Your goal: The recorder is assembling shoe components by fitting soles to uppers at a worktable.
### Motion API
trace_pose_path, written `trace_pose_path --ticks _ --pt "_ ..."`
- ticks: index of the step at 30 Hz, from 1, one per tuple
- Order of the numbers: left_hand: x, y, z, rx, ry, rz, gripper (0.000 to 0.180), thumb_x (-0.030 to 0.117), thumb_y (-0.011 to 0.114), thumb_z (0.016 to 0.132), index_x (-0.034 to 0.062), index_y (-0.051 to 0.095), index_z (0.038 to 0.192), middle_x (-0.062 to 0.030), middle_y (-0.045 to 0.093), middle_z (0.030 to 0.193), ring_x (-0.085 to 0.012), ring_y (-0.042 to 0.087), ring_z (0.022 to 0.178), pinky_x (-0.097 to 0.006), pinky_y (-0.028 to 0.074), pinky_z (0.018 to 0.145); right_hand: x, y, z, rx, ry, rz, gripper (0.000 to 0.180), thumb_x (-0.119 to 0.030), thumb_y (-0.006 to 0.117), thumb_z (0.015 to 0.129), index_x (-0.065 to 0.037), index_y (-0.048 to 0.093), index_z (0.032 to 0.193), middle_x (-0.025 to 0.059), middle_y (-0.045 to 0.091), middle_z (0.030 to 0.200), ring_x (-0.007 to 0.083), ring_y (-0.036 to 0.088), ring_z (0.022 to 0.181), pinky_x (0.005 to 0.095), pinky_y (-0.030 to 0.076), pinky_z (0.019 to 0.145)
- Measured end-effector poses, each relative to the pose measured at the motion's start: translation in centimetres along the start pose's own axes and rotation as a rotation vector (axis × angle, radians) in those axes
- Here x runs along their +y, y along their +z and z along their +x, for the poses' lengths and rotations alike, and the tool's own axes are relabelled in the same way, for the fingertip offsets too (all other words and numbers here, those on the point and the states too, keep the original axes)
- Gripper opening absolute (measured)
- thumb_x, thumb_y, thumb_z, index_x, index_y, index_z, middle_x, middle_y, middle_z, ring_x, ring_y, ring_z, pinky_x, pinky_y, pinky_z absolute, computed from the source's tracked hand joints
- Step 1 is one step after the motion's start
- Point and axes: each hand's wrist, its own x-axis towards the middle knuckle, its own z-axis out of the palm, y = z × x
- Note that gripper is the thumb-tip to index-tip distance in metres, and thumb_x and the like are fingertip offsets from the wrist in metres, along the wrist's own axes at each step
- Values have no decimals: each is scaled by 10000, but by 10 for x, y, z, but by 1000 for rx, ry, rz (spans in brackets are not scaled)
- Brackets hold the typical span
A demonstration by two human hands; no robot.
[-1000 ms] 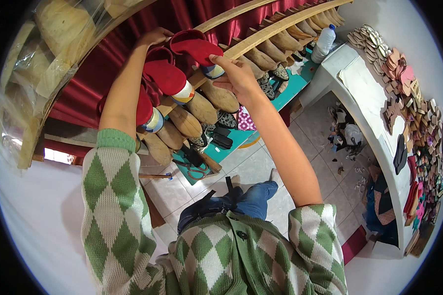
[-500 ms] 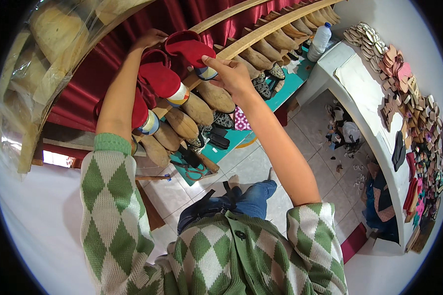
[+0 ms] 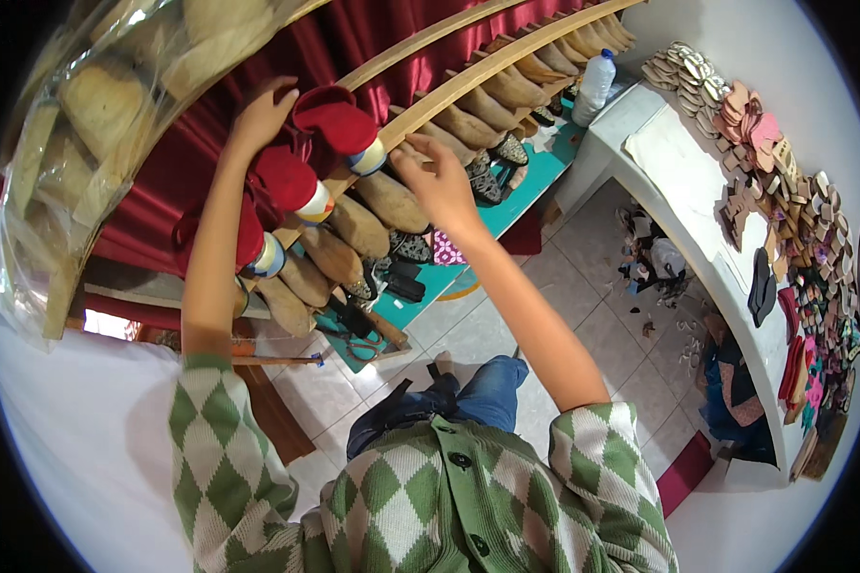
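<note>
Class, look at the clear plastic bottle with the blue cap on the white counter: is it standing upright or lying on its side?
Upright. The clear plastic bottle stands on its base at the white counter's far end, blue cap at the top.

Red shoe (image 3: 339,122) on last, tilted against wooden rail (image 3: 449,91)

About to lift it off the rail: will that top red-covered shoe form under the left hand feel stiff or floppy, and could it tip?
The red-covered shoe form looks solid, so probably stiff. It leans on the wooden rail, so it may tip once nudged. The left hand touches only its end; the right hand could steady it.
</note>
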Motion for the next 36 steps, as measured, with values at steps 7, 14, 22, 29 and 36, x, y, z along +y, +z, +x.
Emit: trace_pose_path --ticks 7,14,22,29,36 --pt "170 -6 -92 114 82 164 328 177 579 796 67 546 1103 -136 495 1165 -317 447 1086 -410 328 936 -19 -63 -39 82 -403 -435 473 -131 587 731 -66 473 1186 200 413 1212 375 408 1085 412 343 928" --pt "322 113 -129 -239 78 -205 496 154 632 731 0 478 1177 -183 421 1249 -362 347 1181 -428 263 999 11 -213 -82 190 -323 -705 513 -57 570 702 -79 461 1203 191 383 1262 354 378 1143 434 335 925" --pt "518 214 -128 -680 518 -403 699 272 645 741 47 323 1320 -228 229 1372 -449 164 1268 -489 245 1006 34 -427 -189 424 84 -993 537 -57 554 727 -109 432 1247 180 353 1306 369 345 1189 449 292 961" --pt "646 284 -112 -821 847 -543 355 327 595 788 86 590 1049 -215 210 1386 -443 129 1280 -525 226 995 54 -533 -279 736 422 -863 400 -136 553 774 -83 493 1165 202 399 1253 379 343 1183 460 294 954" --pt "803 332 -89 -869 937 -707 385 382 521 830 74 653 640 -68 637 811 -216 549 911 -479 237 984 47 -617 -345 1111 731 -729 170 -182 526 846 -33 603 878 166 580 949 276 578 770 435 316 933"
